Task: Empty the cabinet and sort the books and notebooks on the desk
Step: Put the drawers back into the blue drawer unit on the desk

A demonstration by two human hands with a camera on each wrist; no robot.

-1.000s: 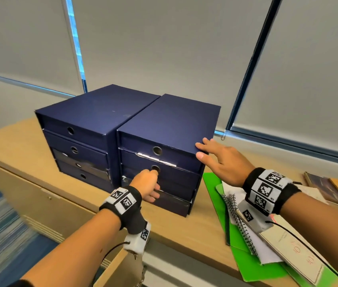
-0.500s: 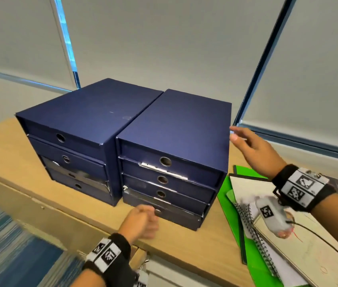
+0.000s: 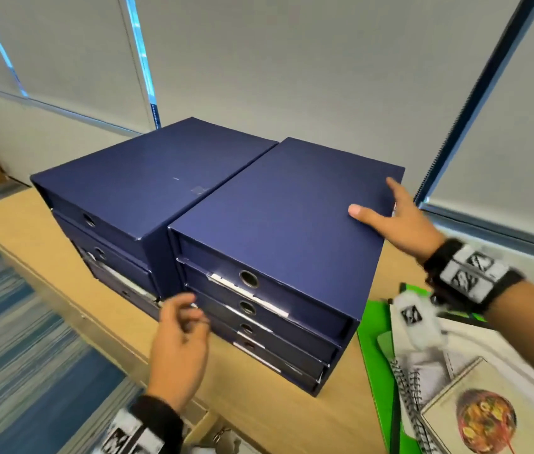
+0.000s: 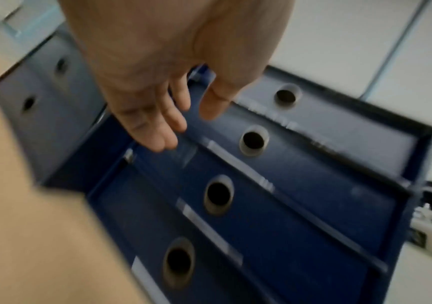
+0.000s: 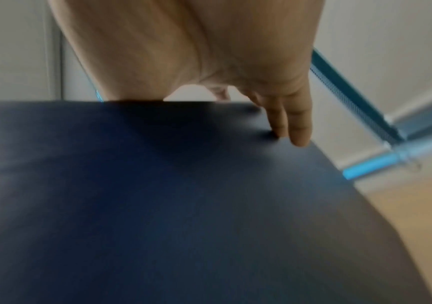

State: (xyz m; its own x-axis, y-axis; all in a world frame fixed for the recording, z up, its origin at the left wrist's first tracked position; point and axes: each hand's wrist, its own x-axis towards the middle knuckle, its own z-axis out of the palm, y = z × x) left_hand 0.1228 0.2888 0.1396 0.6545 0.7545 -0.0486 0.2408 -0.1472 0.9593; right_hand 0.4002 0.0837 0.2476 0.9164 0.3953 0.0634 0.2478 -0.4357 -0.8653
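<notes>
Sorting barely begun: right hand (image 3: 399, 221) rests flat, fingers spread, on the drawer cabinet (image 3: 278, 224) mid-counter (image 3: 259, 404); left hand (image 3: 178, 345) hovers loose and empty before shut drawers; notebooks (image 3: 455, 388) lie unsorted near the right edge.

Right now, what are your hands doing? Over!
Left hand open, off the drawers. Right hand flat on right cabinet. All drawers shut. Notebooks beside it, nothing blocking.

two cabinets (image 3: 167, 191) (image 3: 285, 224), eight drawers, two hands (image 3: 177, 352) (image 3: 399, 221).
</notes>
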